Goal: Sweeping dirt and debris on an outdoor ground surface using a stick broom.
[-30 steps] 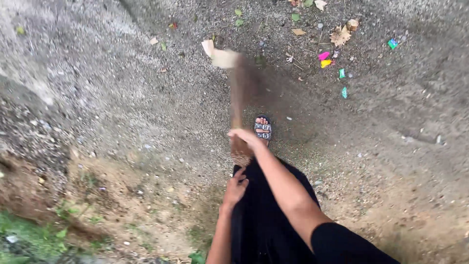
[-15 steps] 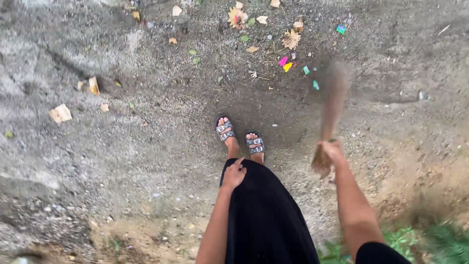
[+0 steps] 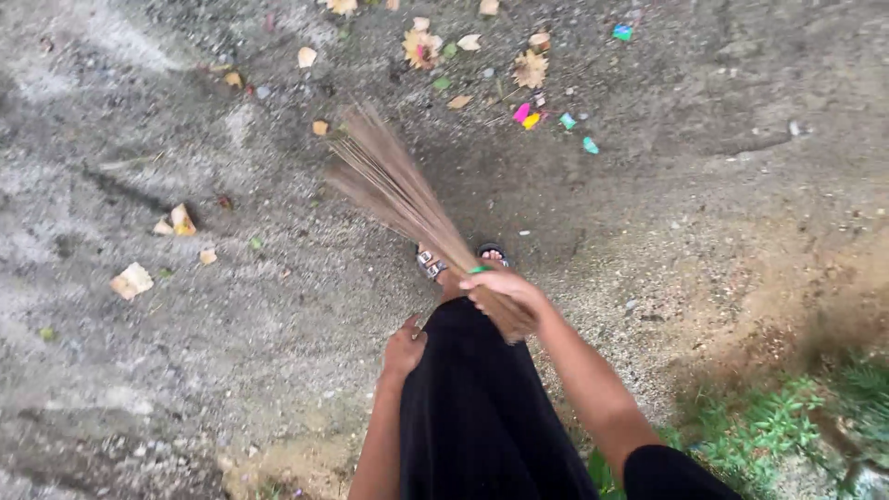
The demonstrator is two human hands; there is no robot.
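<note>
The right hand (image 3: 500, 289) is closed around the bound end of a broom (image 3: 407, 199) made of thin brown sticks. The grip sits just past a green band on the bundle, and the stub of the sticks pokes out beyond the hand over the black skirt (image 3: 477, 407). From the hand the broom slants up and to the left, its bristles fanning out wide, with the tips low over the gritty ground (image 3: 231, 306) near a small orange leaf (image 3: 320, 128).

The left hand (image 3: 406, 350) holds nothing separate; its fingers are bent and rest against the side of the skirt at hip level, pressing or pinching the cloth, though I cannot tell which.

Below the broom's handle end, 1 sandalled foot (image 3: 431, 264) shows clearly, with the toe of a second sandal (image 3: 492, 250) just beside it, partly hidden by the right hand.

Litter lies ahead of the feet: dry yellow-brown leaves (image 3: 530, 69), a withered flower (image 3: 421, 46), and small bright scraps in pink (image 3: 521, 112), yellow and turquoise (image 3: 590, 145). More pale leaf pieces (image 3: 131, 280) lie well apart on the left. A patch of green plants (image 3: 769, 426) grows at the lower right, next to bare brown soil.
</note>
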